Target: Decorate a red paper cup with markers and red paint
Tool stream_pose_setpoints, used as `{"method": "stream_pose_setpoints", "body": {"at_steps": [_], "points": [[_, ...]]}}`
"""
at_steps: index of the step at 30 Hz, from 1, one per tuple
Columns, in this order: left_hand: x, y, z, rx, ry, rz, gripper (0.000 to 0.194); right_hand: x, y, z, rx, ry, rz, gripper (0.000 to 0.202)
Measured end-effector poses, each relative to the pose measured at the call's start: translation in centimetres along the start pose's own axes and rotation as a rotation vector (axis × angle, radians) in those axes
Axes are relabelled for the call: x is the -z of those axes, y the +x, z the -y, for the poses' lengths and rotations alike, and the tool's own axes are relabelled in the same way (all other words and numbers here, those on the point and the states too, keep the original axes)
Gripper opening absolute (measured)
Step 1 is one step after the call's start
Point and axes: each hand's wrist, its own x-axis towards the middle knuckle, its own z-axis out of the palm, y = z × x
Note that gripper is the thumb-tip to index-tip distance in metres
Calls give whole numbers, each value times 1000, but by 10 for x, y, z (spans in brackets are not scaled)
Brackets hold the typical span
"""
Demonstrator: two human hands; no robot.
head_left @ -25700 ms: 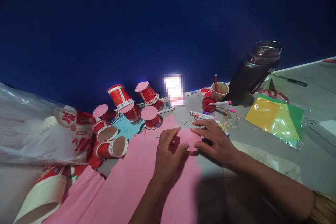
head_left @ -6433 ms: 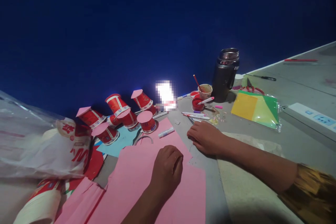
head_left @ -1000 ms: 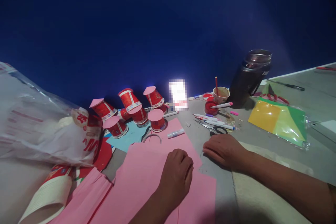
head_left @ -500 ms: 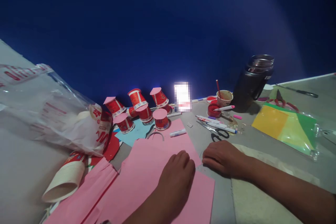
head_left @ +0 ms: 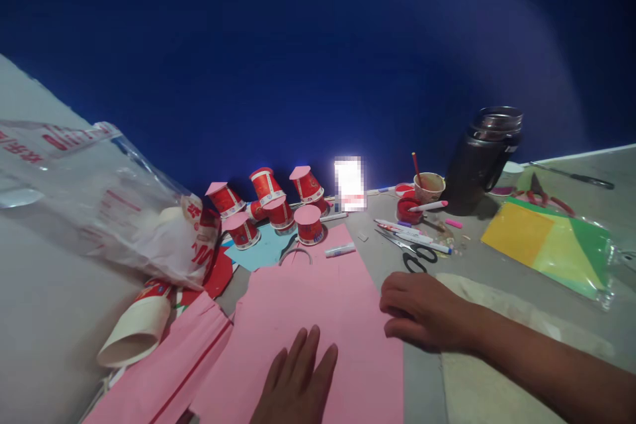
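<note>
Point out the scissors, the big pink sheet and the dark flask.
Scissors (head_left: 409, 248): head view, where blades meet handles.
Big pink sheet (head_left: 320, 301): head view, bare middle.
Dark flask (head_left: 477, 171): head view, body.

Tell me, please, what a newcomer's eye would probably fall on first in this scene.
Probably the glaring white, pixelated patch at the foot of the dark blue backdrop, then the red cups to its left, several topped with pink discs. Nearer, the left hand is spread over the large pink paper, with the right hand at that paper's right edge.
</note>
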Motion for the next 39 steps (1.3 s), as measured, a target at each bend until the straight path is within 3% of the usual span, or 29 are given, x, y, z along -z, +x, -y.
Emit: {"method": "stream_pose_setpoints", "body": {"at_steps": [2,4,6,10,13,16,19,25,28,30,32,34,37,39], "points": [[13,7,-9,-2,-86,79,90,2,0,-1,3,-21,-42,28],[28,16,-21,8,-190,249,104,2,1,-3,23,-44,-89,31],[41,26,-36,107,-247,328,101,2,1,-5,51,-61,-132,31],[45,35,-59,133,-365,284,97,-1,0,-7,69,-83,-141,29],[44,33,-61,116,-415,245,94,0,0,-8,51,-121,-77,27],[49,30,-54,113,-416,272,96,0,0,-8,60,-134,-27,25],[53,30,-41,86,-384,286,95,-1,0,-10,72,-93,-71,25],[40,32,-1,43,-367,130,85,-5,-1,-16,57,-68,-107,27],[40,29,17,169,-524,-32,90,-2,-1,-16,65,-78,-97,29],[47,22,28,329,-671,-199,79,1,0,-16,71,-82,-99,29],[58,14,39,441,-772,-254,64,2,0,-16,77,-77,-109,28],[68,4,48,461,-768,-142,69,2,-1,-17,77,-69,-110,27],[77,-11,52,435,-629,125,106,0,-2,-19,69,-60,-110,27],[77,-21,45,442,-527,188,117,-1,-3,-21,58,-54,-108,28]]}}
